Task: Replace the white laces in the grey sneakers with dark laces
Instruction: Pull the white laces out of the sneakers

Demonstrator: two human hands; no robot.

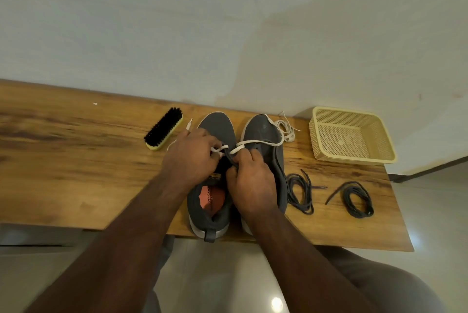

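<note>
Sneakers (pixel 215 186) are stood side by side on the tabletop (pixel 76 173), toes away. One white lace (pixel 286 130) lies pulled free beyond the right shoe; the left shoe's white lace (pixel 255 144) is partly unthreaded. Two dark laces (pixel 301 193) lie coiled, unused. White lace is pinched by left hand (pixel 192 158); right hand (pixel 250 181) is curled at the eyelets, apparently gripping the tongue.

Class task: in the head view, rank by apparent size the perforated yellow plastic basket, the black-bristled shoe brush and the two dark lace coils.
1. Perforated yellow plastic basket, largest.
2. Black-bristled shoe brush.
3. The two dark lace coils and look alike; unranked.
</note>
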